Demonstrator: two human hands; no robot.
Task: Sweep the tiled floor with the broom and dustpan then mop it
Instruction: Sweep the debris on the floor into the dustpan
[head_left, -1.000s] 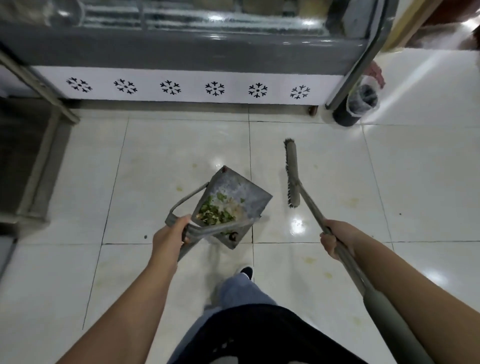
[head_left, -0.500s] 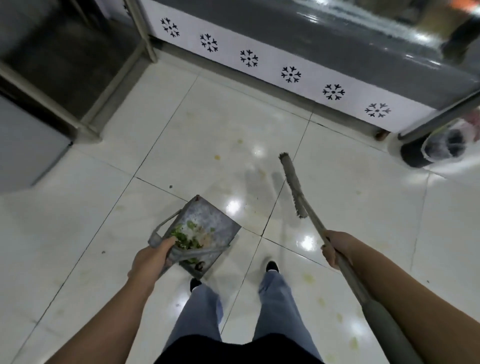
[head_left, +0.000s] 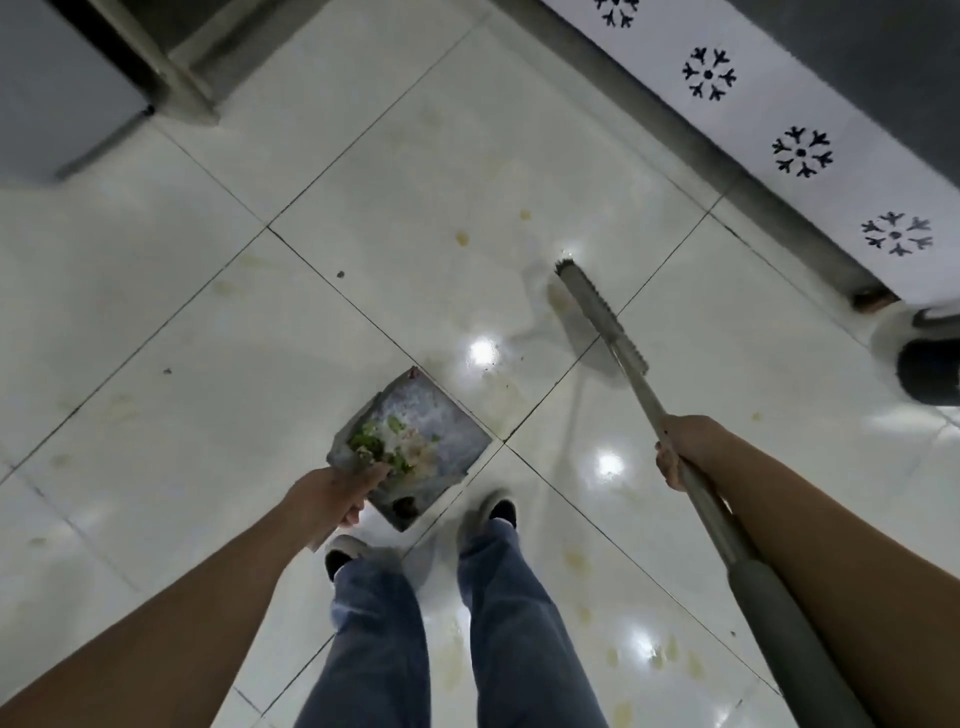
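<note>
We grip the dustpan (head_left: 410, 447) in left hand (head_left: 332, 496), broom (head_left: 602, 317) in right hand (head_left: 685, 449) (both fists closed); any tilt dumps scraps (head_left: 395, 449) back on the floor (head_left: 156, 364).

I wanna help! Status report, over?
Left hand grips dustpan, scraps inside. Right hand grips broom. Stains on floor. Nothing blocking.

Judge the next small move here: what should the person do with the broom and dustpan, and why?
Probably lower the dustpan onto a tile and draw the broom toward it. The left hand holds the pan, which already carries green and pale scraps, while the right hand grips the broom handle. Dark specks remain on the floor ahead.
</note>
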